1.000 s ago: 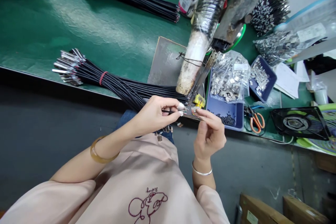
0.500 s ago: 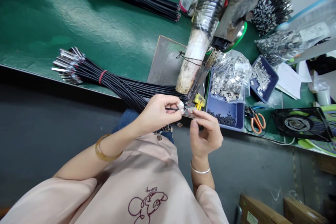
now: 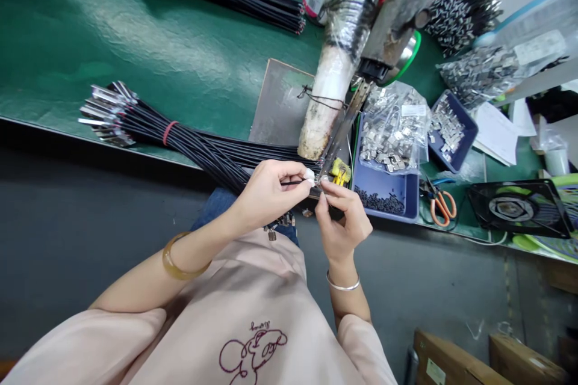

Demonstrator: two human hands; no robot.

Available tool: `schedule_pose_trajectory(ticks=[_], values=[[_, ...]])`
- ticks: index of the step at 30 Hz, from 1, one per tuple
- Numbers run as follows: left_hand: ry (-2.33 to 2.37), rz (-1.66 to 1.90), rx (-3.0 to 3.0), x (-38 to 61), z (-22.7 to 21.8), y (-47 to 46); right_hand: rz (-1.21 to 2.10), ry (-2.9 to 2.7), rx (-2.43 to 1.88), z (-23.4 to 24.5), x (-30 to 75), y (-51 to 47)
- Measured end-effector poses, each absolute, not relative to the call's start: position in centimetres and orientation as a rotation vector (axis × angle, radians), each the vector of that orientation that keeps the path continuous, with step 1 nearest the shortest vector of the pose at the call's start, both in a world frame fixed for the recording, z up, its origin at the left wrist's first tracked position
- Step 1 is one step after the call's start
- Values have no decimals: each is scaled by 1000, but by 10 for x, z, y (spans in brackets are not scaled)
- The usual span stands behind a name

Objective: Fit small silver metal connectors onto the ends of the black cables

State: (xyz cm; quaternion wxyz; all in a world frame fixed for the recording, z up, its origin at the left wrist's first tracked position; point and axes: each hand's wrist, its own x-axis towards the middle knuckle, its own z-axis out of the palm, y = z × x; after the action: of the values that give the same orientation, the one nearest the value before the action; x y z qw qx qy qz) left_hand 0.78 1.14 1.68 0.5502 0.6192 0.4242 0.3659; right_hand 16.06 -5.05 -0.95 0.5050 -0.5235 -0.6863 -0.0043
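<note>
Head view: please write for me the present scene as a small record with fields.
Left hand: pinches a black cable
Right hand: fingertips near the cable's end; anything between them is too small to tell
Bundle: black cables, red band, on the green bench
Tray: purple; black bits inside, bag of metal parts behind them
Tool: orange handles, between tray and fan

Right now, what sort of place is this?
Probably a cable-assembly workbench: banded black cables, a blue tray with small black parts, and bagged metal pieces.
</note>
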Motion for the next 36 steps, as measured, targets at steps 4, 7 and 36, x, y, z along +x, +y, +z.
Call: schedule_pose_trajectory(ticks=[4,7,36], values=[[1035,898,1461,11,15,10,-167,-1755,-1244,-8,161,-48],[1056,938,1452,13,13,9,-213,-1785,-1224,-8,162,-45],[1044,861,1459,10,15,9,-286,-1839,-1217,-4,160,-48]])
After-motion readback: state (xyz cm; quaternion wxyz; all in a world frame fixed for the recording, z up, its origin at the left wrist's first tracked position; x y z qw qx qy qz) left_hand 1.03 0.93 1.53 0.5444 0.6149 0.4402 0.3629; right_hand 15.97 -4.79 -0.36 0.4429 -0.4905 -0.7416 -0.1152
